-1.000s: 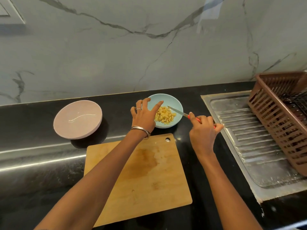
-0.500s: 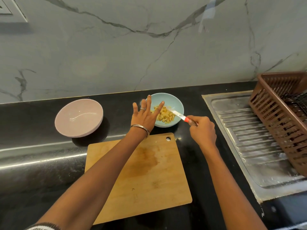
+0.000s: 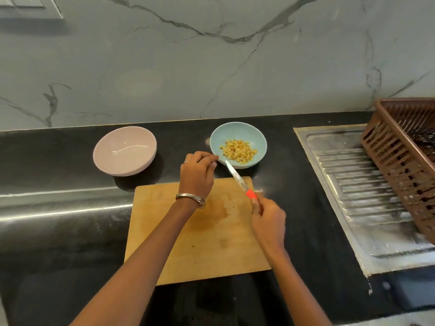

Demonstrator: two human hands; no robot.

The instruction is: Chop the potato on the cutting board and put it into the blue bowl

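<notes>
The blue bowl (image 3: pixel 257 140) stands on the black counter behind the board and holds several small yellow potato pieces (image 3: pixel 238 151). The wooden cutting board (image 3: pixel 211 238) lies in front of it with only a damp stain on it. My right hand (image 3: pixel 267 216) grips the red handle of a knife (image 3: pixel 237 177), whose blade points up-left towards the bowl's near rim. My left hand (image 3: pixel 197 174) hovers over the board's far edge just left of the bowl, fingers loosely curled, holding nothing.
An empty pink bowl (image 3: pixel 124 150) sits to the left of the blue one. A steel sink drainboard (image 3: pixel 357 184) lies on the right with a brown plastic basket (image 3: pixel 404 158) on it. A marble wall backs the counter.
Both hands have drawn back from the blue bowl towards the board. The knife left the bowl and now points at its rim. My left fingers went from spread to loosely curled.
</notes>
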